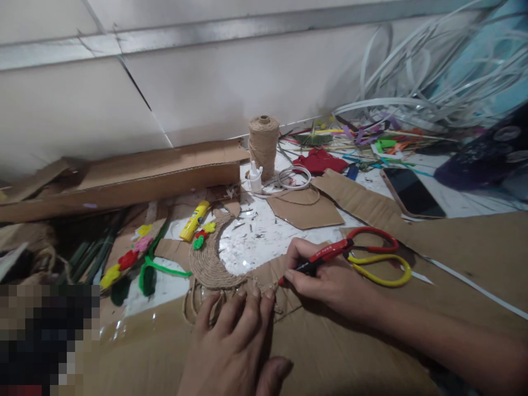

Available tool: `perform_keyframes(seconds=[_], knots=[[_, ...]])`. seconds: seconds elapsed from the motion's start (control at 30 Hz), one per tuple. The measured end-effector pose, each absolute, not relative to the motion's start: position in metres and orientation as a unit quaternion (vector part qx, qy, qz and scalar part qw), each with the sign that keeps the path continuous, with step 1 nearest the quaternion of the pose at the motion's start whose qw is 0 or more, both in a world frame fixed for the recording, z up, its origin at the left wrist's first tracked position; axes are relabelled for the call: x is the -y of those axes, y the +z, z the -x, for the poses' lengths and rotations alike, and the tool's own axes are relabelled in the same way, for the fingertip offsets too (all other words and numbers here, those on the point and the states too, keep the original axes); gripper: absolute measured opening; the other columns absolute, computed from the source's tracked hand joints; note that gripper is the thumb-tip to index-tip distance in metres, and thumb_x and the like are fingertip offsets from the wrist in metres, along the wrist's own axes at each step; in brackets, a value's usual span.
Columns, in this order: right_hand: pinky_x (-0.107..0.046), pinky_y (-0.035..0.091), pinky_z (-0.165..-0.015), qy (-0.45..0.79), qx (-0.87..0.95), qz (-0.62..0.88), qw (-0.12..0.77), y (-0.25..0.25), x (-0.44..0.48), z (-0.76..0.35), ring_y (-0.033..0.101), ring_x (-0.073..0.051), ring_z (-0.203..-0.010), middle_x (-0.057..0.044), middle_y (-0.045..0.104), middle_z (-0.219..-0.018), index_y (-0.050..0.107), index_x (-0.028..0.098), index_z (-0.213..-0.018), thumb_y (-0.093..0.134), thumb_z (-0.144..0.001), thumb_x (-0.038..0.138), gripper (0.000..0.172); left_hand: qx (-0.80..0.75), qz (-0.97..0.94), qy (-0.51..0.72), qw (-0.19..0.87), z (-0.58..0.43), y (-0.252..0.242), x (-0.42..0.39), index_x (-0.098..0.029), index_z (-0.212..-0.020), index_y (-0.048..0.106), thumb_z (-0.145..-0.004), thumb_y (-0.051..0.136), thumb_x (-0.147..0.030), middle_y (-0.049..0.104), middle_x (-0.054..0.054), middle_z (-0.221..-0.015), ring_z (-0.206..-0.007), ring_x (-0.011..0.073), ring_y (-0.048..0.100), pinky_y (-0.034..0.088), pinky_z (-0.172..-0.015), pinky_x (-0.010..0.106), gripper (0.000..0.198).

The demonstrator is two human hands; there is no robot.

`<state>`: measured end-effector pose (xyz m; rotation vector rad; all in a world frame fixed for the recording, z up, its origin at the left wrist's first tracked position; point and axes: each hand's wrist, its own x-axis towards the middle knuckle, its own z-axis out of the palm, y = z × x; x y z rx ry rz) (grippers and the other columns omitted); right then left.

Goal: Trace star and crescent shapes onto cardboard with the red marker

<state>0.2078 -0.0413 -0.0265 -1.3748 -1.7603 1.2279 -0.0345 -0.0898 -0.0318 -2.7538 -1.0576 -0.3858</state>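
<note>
My left hand [233,344] lies flat, fingers spread, on a large brown cardboard sheet [338,357], its fingertips touching loose jute cord at the edge of a crescent shape wound from jute cord [208,261]. My right hand [330,280] is closed around a red and black marker [319,259], its tip down on the cardboard just right of the left fingertips. Red and yellow handled scissors [377,256] lie right behind the right hand.
A jute twine spool [264,143], a small white glue bottle [255,179], a yellow glue stick [194,220], cut cardboard pieces [305,209], a phone [412,192], pipe-cleaner flowers [127,258], a long cardboard box [124,176] and white plastic strips [433,71] surround the work spot.
</note>
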Motion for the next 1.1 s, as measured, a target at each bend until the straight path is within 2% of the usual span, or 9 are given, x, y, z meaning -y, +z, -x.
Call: perform_keyframes(seconds=[0.53, 0.73, 0.83, 0.97, 1.1], knots=[[-0.029, 0.036, -0.059, 0.454, 0.682, 0.494, 0.29, -0.029, 0.0476, -0.2074, 0.052, -0.016, -0.065, 0.004, 0.058, -0.069, 0.054, 0.024, -0.08, 0.06, -0.088, 0.026, 0.01, 0.352, 0.924, -0.133, 0.065, 0.0363, -0.0306, 0.0911, -0.016, -0.14, 0.07, -0.11, 0.052, -0.058, 0.081, 0.005, -0.128, -0.113, 0.028, 0.067, 0.032, -0.106, 0.048, 0.055], [-0.03, 0.038, -0.063, 0.45, 0.692, 0.495, 0.272, -0.0292, 0.0493, -0.2062, 0.055, -0.017, -0.069, 0.003, 0.062, -0.073, 0.053, 0.024, -0.078, 0.061, -0.09, 0.024, 0.014, 0.362, 0.926, -0.098, 0.051, 0.0404, -0.0333, 0.093, -0.02, -0.15, 0.063, -0.11, 0.051, -0.061, 0.077, 0.002, -0.139, -0.12, 0.0267, 0.065, 0.031, -0.111, 0.047, 0.058], [-0.03, 0.037, -0.062, 0.459, 0.69, 0.488, 0.273, -0.0289, 0.0502, -0.2059, 0.054, -0.016, -0.068, 0.004, 0.061, -0.072, 0.053, 0.024, -0.079, 0.062, -0.09, 0.023, 0.014, 0.363, 0.925, -0.099, 0.049, 0.0406, -0.0332, 0.093, -0.02, -0.149, 0.064, -0.11, 0.051, -0.06, 0.077, 0.002, -0.139, -0.12, 0.0266, 0.065, 0.031, -0.111, 0.046, 0.057], [-0.03, 0.037, -0.063, 0.455, 0.694, 0.487, 0.272, -0.028, 0.051, -0.2053, 0.054, -0.016, -0.069, 0.004, 0.062, -0.073, 0.053, 0.024, -0.078, 0.063, -0.09, 0.022, 0.016, 0.358, 0.928, -0.096, 0.049, 0.0415, -0.0323, 0.093, -0.02, -0.15, 0.063, -0.111, 0.051, -0.055, 0.077, 0.002, -0.139, -0.122, 0.0257, 0.064, 0.03, -0.112, 0.045, 0.054], [-0.03, 0.037, -0.063, 0.452, 0.695, 0.488, 0.272, -0.0267, 0.0508, -0.205, 0.054, -0.017, -0.069, 0.003, 0.062, -0.072, 0.053, 0.024, -0.077, 0.064, -0.09, 0.024, 0.017, 0.366, 0.924, -0.103, 0.044, 0.0419, -0.0321, 0.0923, -0.021, -0.154, 0.061, -0.112, 0.053, -0.039, 0.076, 0.001, -0.141, -0.122, 0.0242, 0.063, 0.03, -0.113, 0.044, 0.046]])
